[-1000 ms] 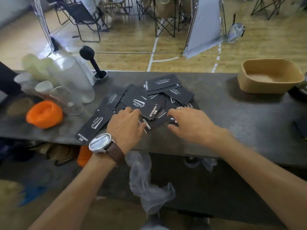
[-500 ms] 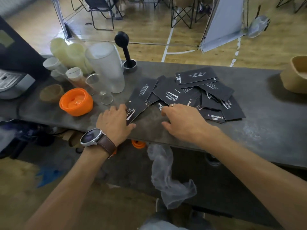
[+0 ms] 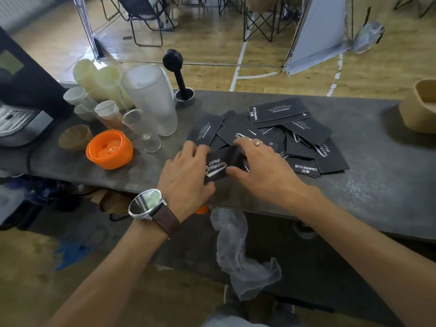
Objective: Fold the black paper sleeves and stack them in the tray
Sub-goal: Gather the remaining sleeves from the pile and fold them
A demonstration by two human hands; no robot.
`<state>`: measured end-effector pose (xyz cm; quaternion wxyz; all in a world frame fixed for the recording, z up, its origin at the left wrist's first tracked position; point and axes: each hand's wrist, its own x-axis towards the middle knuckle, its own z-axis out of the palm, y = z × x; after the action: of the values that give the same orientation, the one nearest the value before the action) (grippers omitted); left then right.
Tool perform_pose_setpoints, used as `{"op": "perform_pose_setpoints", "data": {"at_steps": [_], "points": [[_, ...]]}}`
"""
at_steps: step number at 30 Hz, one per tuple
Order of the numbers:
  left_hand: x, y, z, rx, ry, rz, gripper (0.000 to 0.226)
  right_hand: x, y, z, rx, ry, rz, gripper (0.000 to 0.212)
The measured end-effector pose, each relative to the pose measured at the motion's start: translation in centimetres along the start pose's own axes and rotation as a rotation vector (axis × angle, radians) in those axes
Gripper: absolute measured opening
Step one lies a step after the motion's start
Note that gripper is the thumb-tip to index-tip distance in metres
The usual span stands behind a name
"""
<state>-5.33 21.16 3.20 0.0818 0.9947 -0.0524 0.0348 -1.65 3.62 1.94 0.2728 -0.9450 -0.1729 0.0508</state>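
Observation:
A loose pile of black paper sleeves with white print is spread over the grey counter. One black sleeve is lifted at the pile's near left, between both hands. My left hand, with a watch on the wrist, grips its left end with thumb underneath. My right hand, wearing a ring, holds its right end with fingers curled over the top. The tan tray sits at the far right edge of the view, partly cut off.
Left of the pile stand an orange lid, a frosted tall cup, small glasses and stacked cups. A black tamper stands behind. A coffee machine is at far left. A plastic bag hangs below the counter edge.
Both hands were pressing flat on the pile; now they have picked one sleeve up between them. The view has shifted left, pushing the tray toward the right edge.

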Motion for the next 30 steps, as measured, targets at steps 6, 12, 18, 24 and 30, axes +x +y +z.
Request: {"op": "perform_pose_setpoints", "data": {"at_steps": [6, 12, 18, 24, 30], "points": [[0.7, 1.8, 0.7, -0.1, -0.016, 0.125, 0.049, -0.1, 2.5, -2.1, 0.129, -0.037, 0.128, 0.012], [1.0, 1.8, 0.9, -0.166, 0.054, 0.084, 0.013, 0.3, 4.3, -2.8, 0.038, 0.038, 0.139, 0.013], [1.4, 4.2, 1.1, -0.323, 0.164, 0.053, 0.012, 0.9, 2.7, -2.7, 0.517, -0.068, 0.377, 0.045], [1.6, 4.8, 1.1, -0.429, -0.102, 0.213, 0.042, 0.9, 2.8, -3.9, 0.278, -0.021, 0.342, 0.028], [3.0, 2.1, 1.5, -0.328, 0.023, 0.063, 0.023, -1.2, 4.5, -6.9, -0.27, 0.073, 0.214, 0.012]]}}
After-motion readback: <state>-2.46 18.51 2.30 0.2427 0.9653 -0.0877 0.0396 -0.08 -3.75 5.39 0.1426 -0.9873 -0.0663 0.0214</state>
